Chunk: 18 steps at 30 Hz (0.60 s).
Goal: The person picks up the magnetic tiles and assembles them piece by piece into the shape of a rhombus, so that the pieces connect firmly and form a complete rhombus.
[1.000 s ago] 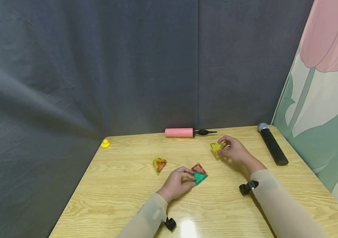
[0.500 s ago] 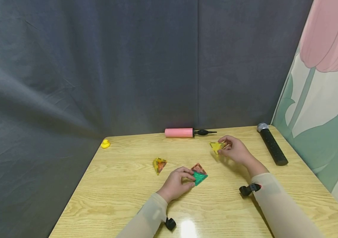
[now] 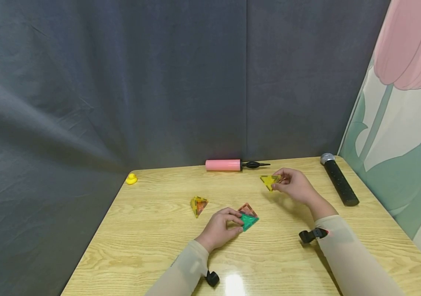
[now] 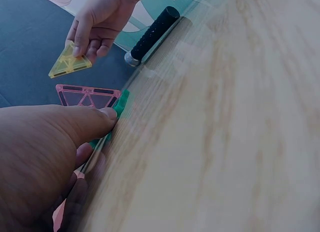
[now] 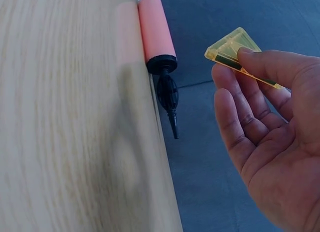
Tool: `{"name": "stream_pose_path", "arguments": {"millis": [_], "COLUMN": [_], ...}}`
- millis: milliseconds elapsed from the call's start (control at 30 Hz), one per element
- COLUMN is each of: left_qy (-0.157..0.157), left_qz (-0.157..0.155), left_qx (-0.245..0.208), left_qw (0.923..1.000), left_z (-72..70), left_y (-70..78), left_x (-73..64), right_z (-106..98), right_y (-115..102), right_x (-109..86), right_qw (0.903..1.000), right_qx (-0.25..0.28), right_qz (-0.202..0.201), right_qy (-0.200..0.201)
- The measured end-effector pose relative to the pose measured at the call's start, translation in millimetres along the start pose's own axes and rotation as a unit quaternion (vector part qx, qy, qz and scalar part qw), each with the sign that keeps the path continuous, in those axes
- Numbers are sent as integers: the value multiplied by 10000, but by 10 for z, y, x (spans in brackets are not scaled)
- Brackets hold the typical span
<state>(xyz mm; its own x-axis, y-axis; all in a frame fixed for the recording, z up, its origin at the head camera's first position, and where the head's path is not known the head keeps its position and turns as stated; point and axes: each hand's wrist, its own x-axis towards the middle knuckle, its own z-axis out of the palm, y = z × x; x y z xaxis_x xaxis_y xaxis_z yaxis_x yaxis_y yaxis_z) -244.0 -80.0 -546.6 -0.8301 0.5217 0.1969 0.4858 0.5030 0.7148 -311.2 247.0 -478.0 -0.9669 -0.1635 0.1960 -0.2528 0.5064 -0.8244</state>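
My left hand (image 3: 220,230) pinches a translucent green triangular magnetic tile (image 3: 249,221) low over the table, between thumb and fingers. Against its far edge stands a red triangular tile (image 3: 246,209), seen upright in the left wrist view as a pinkish frame (image 4: 89,96). Farther back and to the right, my right hand (image 3: 294,187) holds a yellow triangular tile (image 3: 270,181) up off the table. In the right wrist view the thumb presses on this yellow tile (image 5: 232,47) with fingers beneath it. A joined yellow and orange tile piece (image 3: 198,206) sits left of both hands.
A pink hand pump (image 3: 223,165) with a black nozzle lies along the table's back edge. At the back left corner stands a yellow toy duck (image 3: 131,179). A black microphone (image 3: 340,183) lies at the right, near the painted wall. Dark cloth (image 3: 180,82) hangs behind the wooden table (image 3: 151,246).
The yellow tile in my right hand has shifted slightly up and left and tilted, its top edge now nearly level. My left hand and the green tile stay in place.
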Motion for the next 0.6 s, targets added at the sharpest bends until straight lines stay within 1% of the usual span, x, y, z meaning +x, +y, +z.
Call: {"name": "stream_pose_path", "arguments": {"millis": [333,600], "left_qy": [-3,11], "left_qz": [16,14], "left_qx": [37,80], "left_qw": [10000,10000], "left_z": [1,4], "left_y": [-2,2], "left_x": [0,-1], "right_z": [-53,-50], "right_y": [-158,-265], "right_x": [-42,-70], "right_qw": [9998,9997], "right_qx": [136,144], "right_qz": [-132,-205], "right_qy": [-13,13]}}
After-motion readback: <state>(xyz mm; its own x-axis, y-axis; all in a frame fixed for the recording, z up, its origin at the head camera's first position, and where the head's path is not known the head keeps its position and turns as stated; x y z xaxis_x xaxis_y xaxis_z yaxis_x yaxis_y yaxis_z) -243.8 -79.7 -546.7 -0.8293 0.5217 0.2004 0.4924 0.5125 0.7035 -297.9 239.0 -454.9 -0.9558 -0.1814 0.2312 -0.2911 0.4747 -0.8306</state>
